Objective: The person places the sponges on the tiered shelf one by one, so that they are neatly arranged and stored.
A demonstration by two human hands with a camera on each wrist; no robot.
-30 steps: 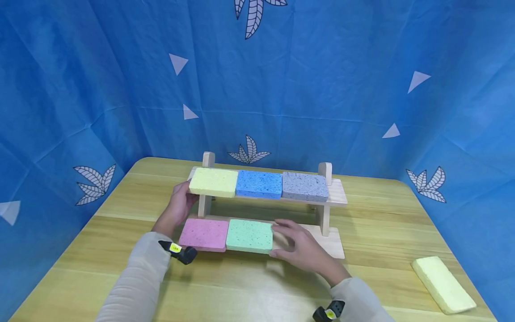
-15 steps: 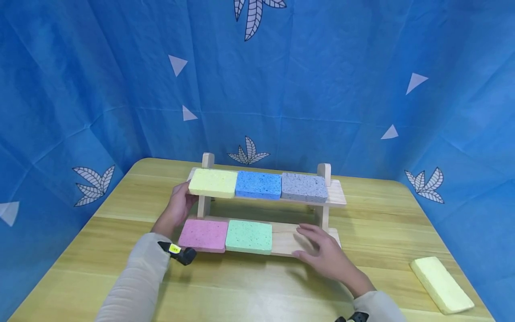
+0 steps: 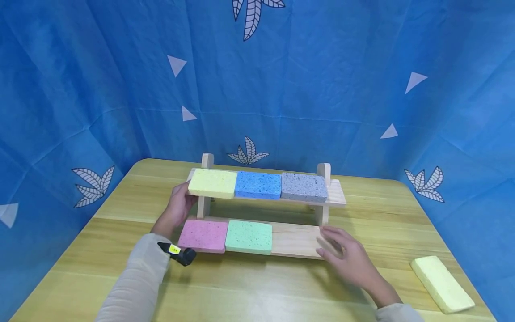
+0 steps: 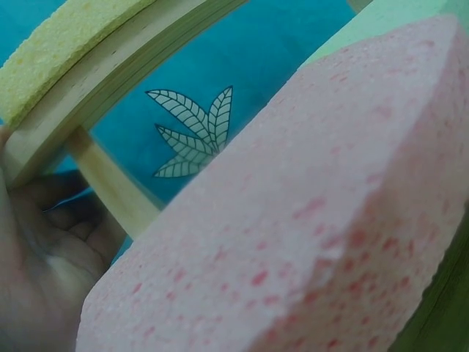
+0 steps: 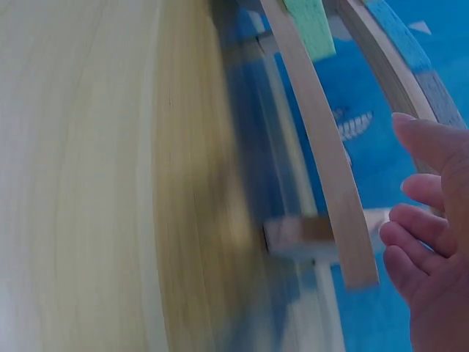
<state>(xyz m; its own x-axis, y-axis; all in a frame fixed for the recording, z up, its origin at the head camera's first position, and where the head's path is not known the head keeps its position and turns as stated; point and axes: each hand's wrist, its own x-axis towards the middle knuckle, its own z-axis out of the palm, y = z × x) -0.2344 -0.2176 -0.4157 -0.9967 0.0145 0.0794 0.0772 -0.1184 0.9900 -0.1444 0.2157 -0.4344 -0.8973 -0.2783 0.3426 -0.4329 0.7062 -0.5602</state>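
A two-tier wooden rack [image 3: 295, 240] stands on the table. My left hand [image 3: 177, 209] grips the left end of its upper shelf [image 4: 117, 92], thumb at the edge and fingers under the board, beside a yellow sponge [image 3: 212, 183]. A blue sponge [image 3: 258, 184] and a grey sponge [image 3: 303, 186] follow along that shelf. On the lower shelf lie a pink sponge [image 3: 204, 235] and a green sponge [image 3: 249, 237], side by side at the left. My right hand [image 3: 349, 257] holds nothing; its relaxed fingers are at the right end of the lower shelf.
Another yellow sponge [image 3: 442, 285] lies on the wooden table [image 3: 241, 290] near its right edge. Blue patterned cloth [image 3: 322, 80] hangs behind the table and along both sides. Upright end pieces [image 3: 323, 171] of the rack rise above the upper shelf.
My right hand has moved off the green sponge, rightward along the lower shelf to its right end. My left hand and the sponges have stayed in place.
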